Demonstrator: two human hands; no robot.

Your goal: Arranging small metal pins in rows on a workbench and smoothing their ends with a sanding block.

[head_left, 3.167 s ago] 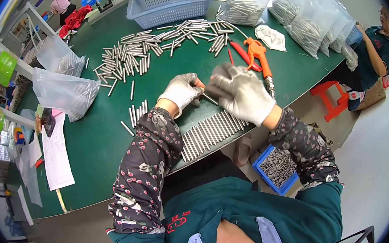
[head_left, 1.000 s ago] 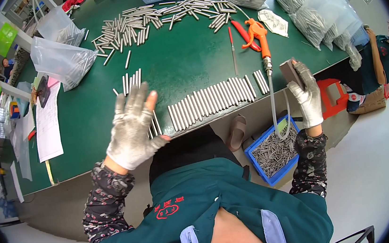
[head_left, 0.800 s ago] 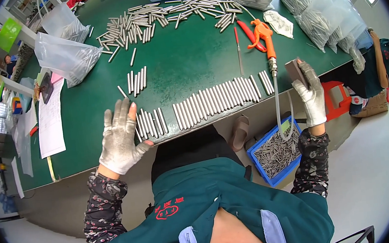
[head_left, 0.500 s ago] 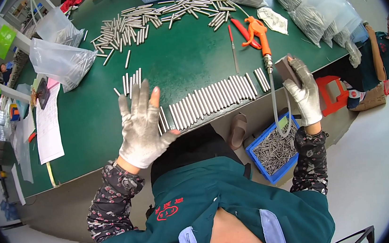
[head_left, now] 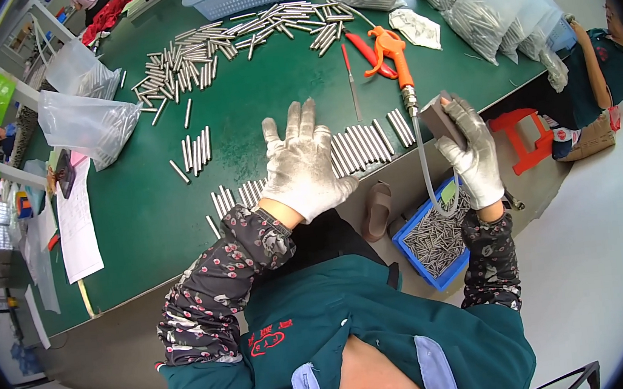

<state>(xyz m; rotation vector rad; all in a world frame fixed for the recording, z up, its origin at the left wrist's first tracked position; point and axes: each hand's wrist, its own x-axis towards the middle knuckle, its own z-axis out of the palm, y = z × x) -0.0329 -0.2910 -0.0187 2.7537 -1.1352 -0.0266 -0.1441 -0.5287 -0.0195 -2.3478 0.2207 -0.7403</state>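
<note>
Left grip [head_left: 307, 166] lies flat and open, palm down, on a row of metal rods [head_left: 356, 146] at the near edge of the green worktop [head_left: 139, 212]. Right grip [head_left: 472, 155] clasps a dark block [head_left: 440, 115] beyond that edge, above a blue tray [head_left: 437, 238].

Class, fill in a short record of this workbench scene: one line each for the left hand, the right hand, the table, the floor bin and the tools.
Left hand: gloved left hand flat, fingers spread, on the row of metal rods at the table's near edge
Right hand: gloved right hand holds a small dark block off the table's end
Table: green table, loose rod pile at the far side
Floor bin: blue bin of small metal pieces
Tools: orange air gun, red-handled pliers
</note>
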